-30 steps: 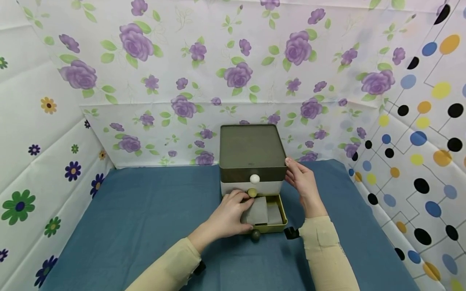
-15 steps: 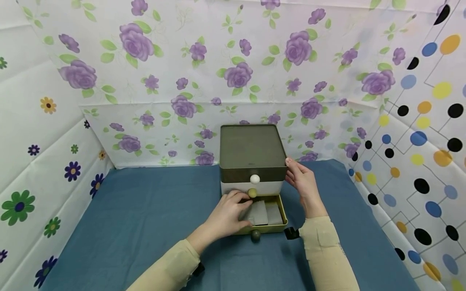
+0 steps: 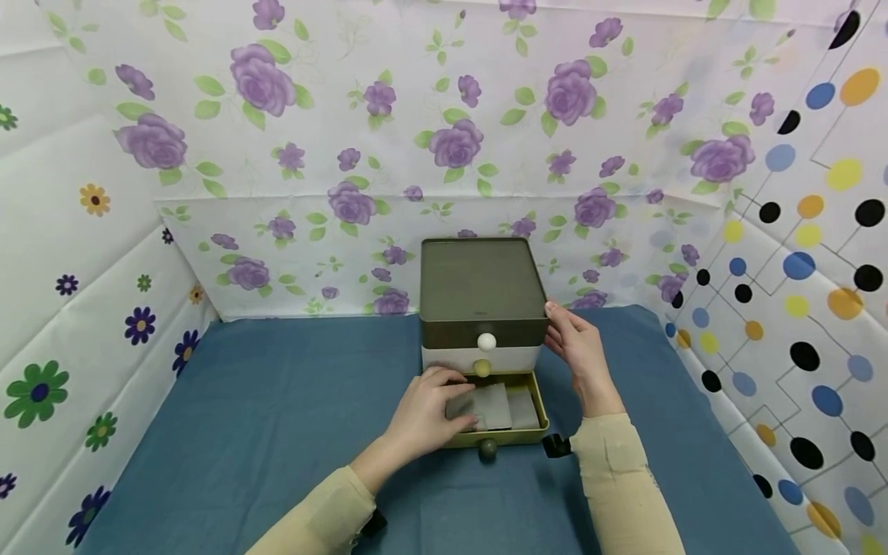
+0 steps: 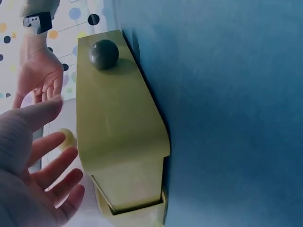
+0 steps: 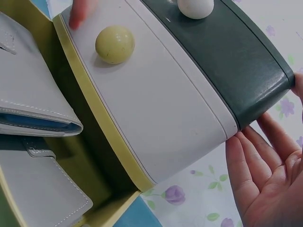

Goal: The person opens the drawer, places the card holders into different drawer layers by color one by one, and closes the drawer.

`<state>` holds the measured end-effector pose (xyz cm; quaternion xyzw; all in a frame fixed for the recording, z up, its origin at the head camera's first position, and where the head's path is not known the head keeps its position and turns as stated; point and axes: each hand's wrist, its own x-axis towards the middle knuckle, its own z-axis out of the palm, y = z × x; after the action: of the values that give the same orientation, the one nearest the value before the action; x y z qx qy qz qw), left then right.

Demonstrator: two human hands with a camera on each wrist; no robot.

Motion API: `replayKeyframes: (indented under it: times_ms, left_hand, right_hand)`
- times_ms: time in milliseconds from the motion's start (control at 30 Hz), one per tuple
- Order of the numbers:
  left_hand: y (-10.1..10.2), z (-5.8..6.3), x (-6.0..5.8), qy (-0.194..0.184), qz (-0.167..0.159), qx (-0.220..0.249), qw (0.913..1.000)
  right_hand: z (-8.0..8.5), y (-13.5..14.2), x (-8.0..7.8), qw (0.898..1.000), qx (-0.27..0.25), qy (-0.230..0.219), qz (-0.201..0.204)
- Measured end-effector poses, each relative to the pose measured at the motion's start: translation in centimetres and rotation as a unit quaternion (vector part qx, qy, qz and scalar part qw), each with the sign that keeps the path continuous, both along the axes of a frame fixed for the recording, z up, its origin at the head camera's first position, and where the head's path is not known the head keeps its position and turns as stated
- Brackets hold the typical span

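A small desktop drawer chest has a dark green top tier [image 3: 482, 334], a white middle tier [image 5: 156, 104] and a yellow-green bottom drawer [image 4: 118, 113], which is pulled out. Two grey wallets with stitched edges lie in that drawer: one wallet [image 5: 33, 94] is near its middle, the other wallet [image 5: 42, 184] on the right. My left hand [image 3: 423, 412] hovers over the drawer's left part with fingers spread and nothing in them, as the left wrist view shows. My right hand [image 3: 576, 354] touches the chest's right front corner, its fingers fairly straight along the side.
Round knobs stick out in front: white [image 3: 486, 341], yellow [image 5: 115, 44] and dark green [image 4: 103, 54]. The chest stands on a blue cloth [image 3: 291, 416]. Behind it hangs a flowered sheet [image 3: 312, 154], with a dotted sheet [image 3: 798, 308] on the right.
One grey wallet has tipped down lower into the drawer, and my left hand has let go of it and drawn back slightly left. My right hand stays at the corner.
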<state>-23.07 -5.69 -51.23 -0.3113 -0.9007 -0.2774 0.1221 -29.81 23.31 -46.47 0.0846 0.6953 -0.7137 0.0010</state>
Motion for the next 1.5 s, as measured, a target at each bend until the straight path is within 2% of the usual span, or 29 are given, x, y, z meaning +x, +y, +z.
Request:
replayKeyframes:
  times_ms: [67,133,200,267,367,433,567,667,867,967,1100,1167,1233,1400,1500]
  left_hand:
    - [-0.2,-0.1,0.3,-0.039,0.009,0.059,0.9975]
    - [-0.4,-0.3,0.6,-0.078,0.013,0.119,0.9898]
    - [-0.7,-0.2,0.8,-0.120,0.013,0.174,0.9772]
    - [-0.9,0.0,1.0,-0.158,0.011,0.227,0.9611]
    - [-1.2,0.3,1.3,-0.206,0.009,0.272,0.9399]
    - [-1.3,0.4,1.6,-0.232,0.003,0.280,0.9317]
    - [-1.5,0.2,2.1,-0.279,-0.020,0.264,0.9230]
    - [-1.5,0.1,2.3,-0.330,-0.040,0.261,0.9063]
    - [-1.8,-0.1,2.5,-0.425,-0.062,0.259,0.8649]
    - [-1.8,-0.2,2.8,-0.454,-0.065,0.249,0.8530]
    - [-1.6,-0.6,3.4,-0.478,-0.070,0.229,0.8452]
    - [-1.3,-1.1,3.9,-0.496,-0.068,0.233,0.8340]
    - [-1.1,-1.8,4.4,-0.521,-0.065,0.245,0.8151]
    - [-0.6,-3.3,5.2,-0.602,-0.054,0.285,0.7435]
    - [-0.3,-3.7,5.2,-0.636,-0.041,0.305,0.7079]
  right_hand:
    - [-0.1,0.0,0.0,1.000,0.002,0.000,0.002]
    - [-0.1,-0.1,-0.1,1.000,0.002,0.001,-0.002]
    - [-0.1,-0.1,0.0,1.000,0.002,0.002,-0.005]
    - [-0.1,0.0,0.0,1.000,0.002,0.005,-0.008]
    - [-0.1,0.0,0.0,1.000,0.001,0.007,-0.010]
    - [-0.1,0.0,0.1,1.000,0.000,0.006,-0.009]
    - [-0.1,0.0,0.0,1.000,-0.002,0.002,-0.008]
    - [-0.1,0.0,-0.1,1.000,-0.004,0.004,-0.012]
    - [-0.1,-0.1,-0.1,1.000,-0.009,0.005,-0.013]
    - [-0.2,-0.1,-0.1,1.000,-0.007,0.001,-0.007]
    - [-0.1,-0.1,-0.1,1.000,-0.005,0.000,-0.005]
    - [-0.1,-0.1,-0.1,1.000,-0.005,0.000,-0.007]
    - [-0.1,-0.1,-0.1,1.000,-0.004,0.000,-0.008]
    - [0.2,-0.1,0.0,1.000,-0.004,-0.001,-0.004]
    - [0.2,-0.2,0.0,1.000,-0.007,-0.001,-0.005]
